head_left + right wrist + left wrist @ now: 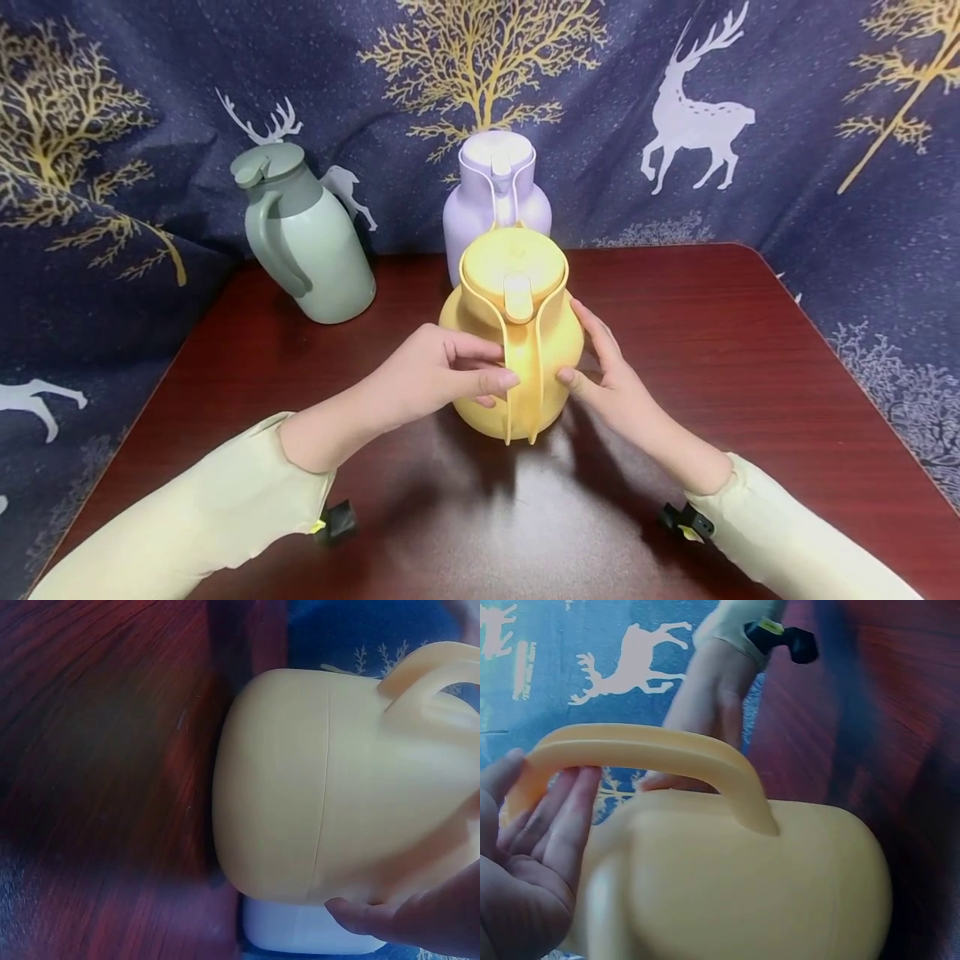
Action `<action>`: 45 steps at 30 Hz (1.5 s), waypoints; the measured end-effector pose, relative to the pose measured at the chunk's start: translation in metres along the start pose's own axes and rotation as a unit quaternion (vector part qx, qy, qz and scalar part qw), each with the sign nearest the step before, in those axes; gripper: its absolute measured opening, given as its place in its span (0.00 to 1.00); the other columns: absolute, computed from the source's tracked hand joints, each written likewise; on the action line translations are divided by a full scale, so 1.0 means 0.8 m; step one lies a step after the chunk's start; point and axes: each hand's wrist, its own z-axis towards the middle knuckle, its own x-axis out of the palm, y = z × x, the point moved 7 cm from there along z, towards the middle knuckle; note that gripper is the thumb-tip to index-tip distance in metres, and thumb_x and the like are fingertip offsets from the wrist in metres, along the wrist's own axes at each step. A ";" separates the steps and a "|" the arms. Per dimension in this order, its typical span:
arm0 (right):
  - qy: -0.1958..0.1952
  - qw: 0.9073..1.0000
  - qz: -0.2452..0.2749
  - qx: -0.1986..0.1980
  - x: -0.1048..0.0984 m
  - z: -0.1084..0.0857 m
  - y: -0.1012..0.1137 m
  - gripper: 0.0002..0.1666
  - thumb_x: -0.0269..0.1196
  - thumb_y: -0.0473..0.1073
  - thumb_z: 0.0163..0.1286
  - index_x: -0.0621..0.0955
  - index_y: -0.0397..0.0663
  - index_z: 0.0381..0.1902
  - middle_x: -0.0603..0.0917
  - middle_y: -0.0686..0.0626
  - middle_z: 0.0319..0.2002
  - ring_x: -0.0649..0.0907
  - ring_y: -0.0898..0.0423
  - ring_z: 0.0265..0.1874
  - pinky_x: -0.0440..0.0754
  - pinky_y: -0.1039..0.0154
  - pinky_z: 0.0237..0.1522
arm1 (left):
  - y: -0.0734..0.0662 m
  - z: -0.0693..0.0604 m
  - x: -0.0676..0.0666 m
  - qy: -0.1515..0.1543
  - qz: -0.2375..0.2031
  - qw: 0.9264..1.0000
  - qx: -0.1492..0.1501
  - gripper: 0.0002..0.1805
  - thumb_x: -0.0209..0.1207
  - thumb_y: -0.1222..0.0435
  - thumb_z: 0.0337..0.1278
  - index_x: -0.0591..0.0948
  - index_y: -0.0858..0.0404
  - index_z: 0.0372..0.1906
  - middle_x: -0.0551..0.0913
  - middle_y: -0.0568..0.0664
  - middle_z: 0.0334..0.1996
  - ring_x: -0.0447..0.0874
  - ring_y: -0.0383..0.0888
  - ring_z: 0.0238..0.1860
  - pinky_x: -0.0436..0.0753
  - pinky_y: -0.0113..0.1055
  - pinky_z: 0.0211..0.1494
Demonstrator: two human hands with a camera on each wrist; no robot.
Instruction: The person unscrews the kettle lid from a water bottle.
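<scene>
Yellow jug upright, long axis vertical, handle pointing towards the viewer; left hand pinches it; right hand, fingers apart, touches the side.

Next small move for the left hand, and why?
I'd probably wrap the left hand more fully around the handle of the yellow jug: only its thumb and fingers appear to meet the handle, the palm is off it, and the right hand just rests against the jug's side, so the hold looks light.
</scene>
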 end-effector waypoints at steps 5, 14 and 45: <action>0.004 1.000 -0.026 0.004 -0.008 -0.004 0.002 0.47 0.63 0.41 0.75 0.52 0.53 0.83 0.52 0.40 0.81 0.63 0.37 0.77 0.76 0.64 0.67 | -0.005 -0.001 0.007 0.022 -0.006 0.999 0.024 0.17 0.65 0.66 0.64 0.85 0.71 0.54 0.92 0.61 0.42 0.93 0.49 0.39 0.91 0.44 0.46; -0.043 0.991 -0.106 -0.070 -0.030 0.010 0.046 0.67 0.52 0.87 0.60 0.55 0.49 0.82 0.48 0.42 0.84 0.49 0.38 0.82 0.48 0.24 0.75 | -0.002 0.000 0.011 0.029 -0.022 0.999 0.029 0.16 0.65 0.68 0.63 0.86 0.73 0.51 0.91 0.63 0.41 0.93 0.46 0.37 0.91 0.43 0.43; -0.056 0.988 -0.144 0.017 -0.011 0.065 0.124 0.54 0.74 0.51 0.59 0.63 0.47 0.79 0.64 0.45 0.79 0.56 0.47 0.79 0.58 0.43 0.79 | -0.004 0.001 0.004 -0.005 0.049 0.997 0.052 0.12 0.64 0.66 0.63 0.88 0.70 0.46 0.91 0.57 0.30 0.87 0.38 0.28 0.89 0.37 0.41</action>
